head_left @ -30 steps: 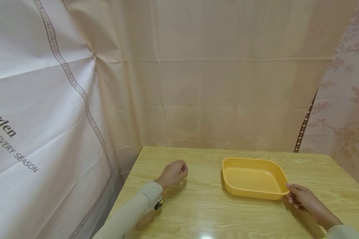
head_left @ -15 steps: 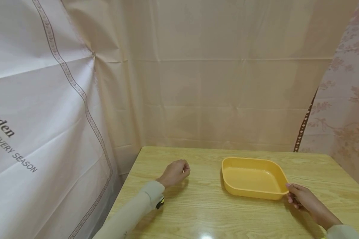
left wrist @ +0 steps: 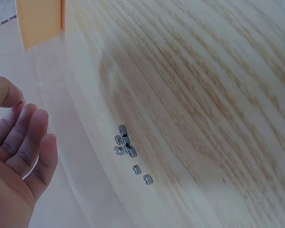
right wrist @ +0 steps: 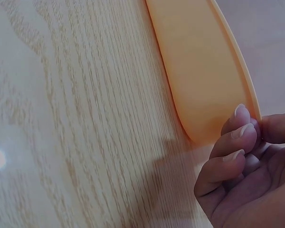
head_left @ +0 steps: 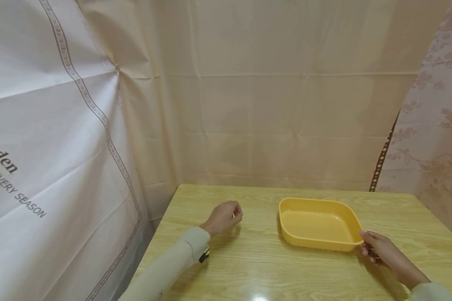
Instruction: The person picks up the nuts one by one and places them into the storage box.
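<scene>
A shallow yellow tray (head_left: pixel 318 225) is laid upright on the worktop (head_left: pixel 305 276); metal nuts (left wrist: pixel 131 152) are clustered left of it.

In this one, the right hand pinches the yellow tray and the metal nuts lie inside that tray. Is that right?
Not quite: the nuts lie on the table, not inside the tray, as the left wrist view shows. The right hand does pinch the tray.

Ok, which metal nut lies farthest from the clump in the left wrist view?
The lowest nut in that view; one other loose nut lies between it and the clump.
</scene>
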Motion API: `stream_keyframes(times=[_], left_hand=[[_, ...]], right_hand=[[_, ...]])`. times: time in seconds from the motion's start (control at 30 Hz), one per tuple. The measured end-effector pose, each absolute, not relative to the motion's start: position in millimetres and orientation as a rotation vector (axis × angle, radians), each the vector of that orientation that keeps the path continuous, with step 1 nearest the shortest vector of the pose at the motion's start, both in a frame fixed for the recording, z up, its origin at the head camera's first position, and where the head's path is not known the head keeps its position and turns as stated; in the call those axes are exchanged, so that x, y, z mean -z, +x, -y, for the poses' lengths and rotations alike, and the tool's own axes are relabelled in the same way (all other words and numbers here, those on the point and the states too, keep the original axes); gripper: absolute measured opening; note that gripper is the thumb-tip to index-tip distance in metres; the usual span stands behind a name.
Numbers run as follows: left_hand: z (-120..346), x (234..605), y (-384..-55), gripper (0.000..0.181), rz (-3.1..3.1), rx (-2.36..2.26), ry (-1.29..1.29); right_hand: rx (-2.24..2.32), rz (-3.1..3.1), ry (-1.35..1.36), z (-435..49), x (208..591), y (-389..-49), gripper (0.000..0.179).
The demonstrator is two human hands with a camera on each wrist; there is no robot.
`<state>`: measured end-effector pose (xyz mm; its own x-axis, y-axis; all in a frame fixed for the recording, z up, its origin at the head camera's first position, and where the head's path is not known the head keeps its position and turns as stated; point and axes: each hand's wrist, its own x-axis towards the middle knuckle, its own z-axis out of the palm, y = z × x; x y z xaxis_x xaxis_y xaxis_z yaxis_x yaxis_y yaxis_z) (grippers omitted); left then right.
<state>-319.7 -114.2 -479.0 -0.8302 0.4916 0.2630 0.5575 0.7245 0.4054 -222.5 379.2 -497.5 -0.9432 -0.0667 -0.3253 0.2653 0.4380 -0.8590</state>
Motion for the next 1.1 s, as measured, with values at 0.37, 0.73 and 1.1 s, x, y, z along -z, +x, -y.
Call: stream_keyframes(times=[0.37,0.73,1.1], left_hand=[[107.3,479.9,-321.5,0.006,2.777,0.729,-0.869],[100.6,477.3,-320.0,0.006,2.780,0.703,-0.879],[96.4,478.1,-321.3,0.006,2.765,0.693,-0.912]], right_hand=[[1.524,-2.378,0.178,-379.8,500.3,-222.6,0.050],[1.530,-2.373,0.180,-379.2,498.3,-222.6,0.050],[1.542,-2.360,0.178,-380.4,500.7,-223.0,0.049]])
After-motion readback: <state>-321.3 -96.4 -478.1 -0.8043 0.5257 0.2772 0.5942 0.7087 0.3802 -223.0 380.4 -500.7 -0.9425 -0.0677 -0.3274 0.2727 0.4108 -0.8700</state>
